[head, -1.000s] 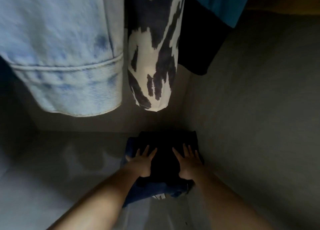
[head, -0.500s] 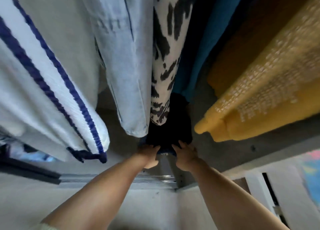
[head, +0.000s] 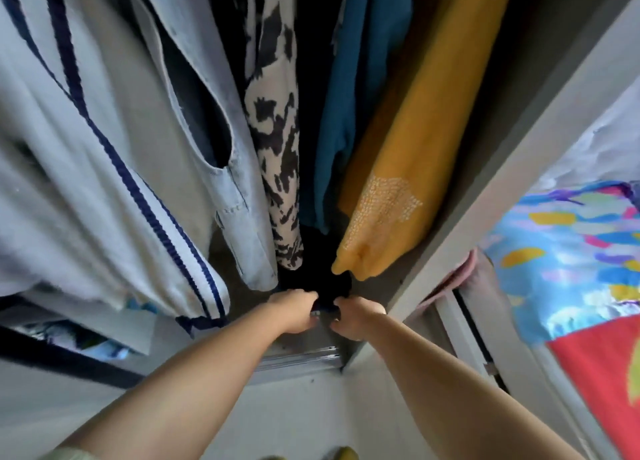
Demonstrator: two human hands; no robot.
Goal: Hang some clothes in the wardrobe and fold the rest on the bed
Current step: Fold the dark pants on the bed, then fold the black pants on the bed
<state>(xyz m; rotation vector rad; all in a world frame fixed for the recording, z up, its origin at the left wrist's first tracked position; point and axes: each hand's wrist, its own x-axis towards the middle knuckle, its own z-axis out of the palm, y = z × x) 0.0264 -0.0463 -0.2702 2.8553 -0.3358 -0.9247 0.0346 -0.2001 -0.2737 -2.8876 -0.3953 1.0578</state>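
Both hands reach down to the wardrobe floor, and the folded dark pile lies between them and just beyond their knuckles. The left hand curls round the pile's near left edge; the right hand curls round the near right edge. So both are grasping cloth, though the fingertips are hidden. The pile's long axis seems to run away from the grip, deeper under the hanging clothes: the yellow garment above the right hand, the denim piece above the left. Neither hand is nearer; any pull or push would go straight along that axis.
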